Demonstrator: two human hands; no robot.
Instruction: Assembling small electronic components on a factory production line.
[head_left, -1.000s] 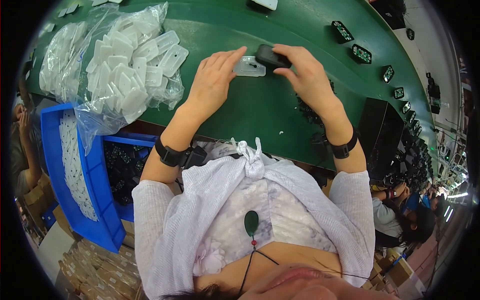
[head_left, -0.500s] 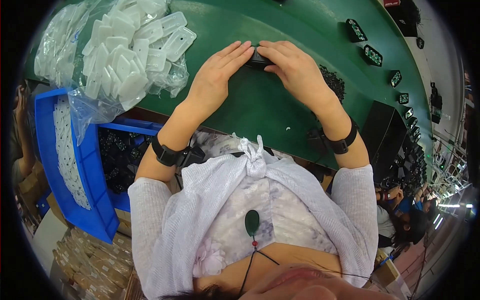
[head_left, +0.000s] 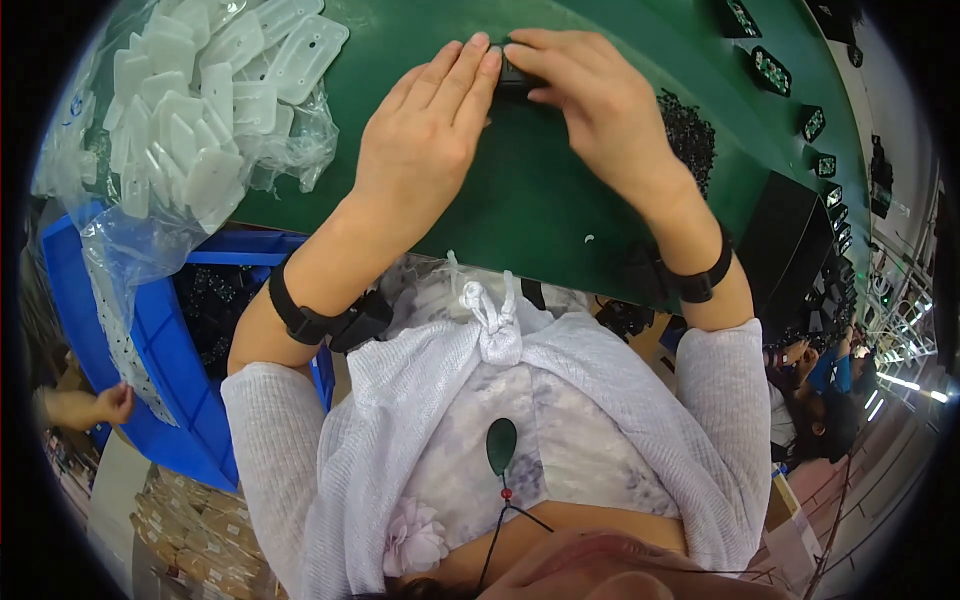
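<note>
A small black plastic housing [head_left: 514, 76] lies on the green table, held between my two hands. My left hand [head_left: 425, 125] has its fingers pressed together along the housing's left side. From the other side my right hand [head_left: 600, 110] grips it, with the fingers over the top and the thumb near the close edge. Much of the housing is hidden by my fingers. Just right of my right hand lies a heap of small black parts [head_left: 692, 140].
Translucent white plates [head_left: 185, 110] in a plastic bag cover the table's left. Blue bins [head_left: 190, 370] stand below, beside another person's hand [head_left: 114, 403]. Black housings with green circuit boards [head_left: 771, 72] line the right side, near a large black box [head_left: 782, 240].
The table and its contents have shifted in the view as my head moved. My hands remain on the black housing. Another person's hand has come over the blue bin at left.
</note>
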